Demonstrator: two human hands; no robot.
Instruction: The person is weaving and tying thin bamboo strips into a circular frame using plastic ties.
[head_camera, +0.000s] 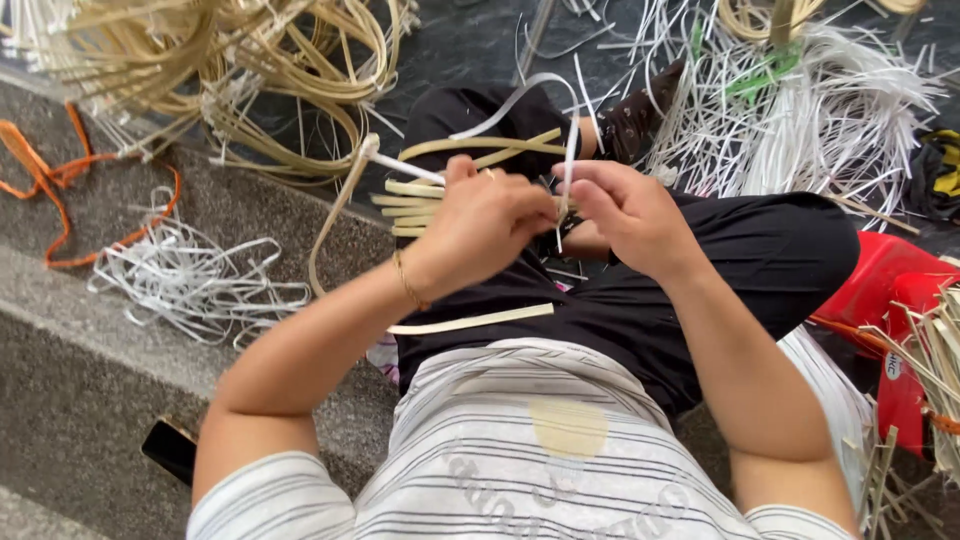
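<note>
My left hand (480, 225) is closed around a small woven piece of pale yellow flat strips (410, 205), held over my lap. My right hand (625, 212) pinches a white strip (570, 150) that loops up and over the woven piece. Both hands meet above my crossed legs in black trousers (760, 265). Loose yellow strip ends stick out to the left of my left hand, and one long yellow strip (470, 322) lies across my thigh. A thin bracelet sits on my left wrist.
A big tangle of yellow strips (230, 70) lies at top left. White strips (195, 280) and an orange strip (60, 180) rest on the stone step. More white strips (810, 110) pile at top right. A red plastic stool (890, 300) stands right; a dark phone (170, 450) lies lower left.
</note>
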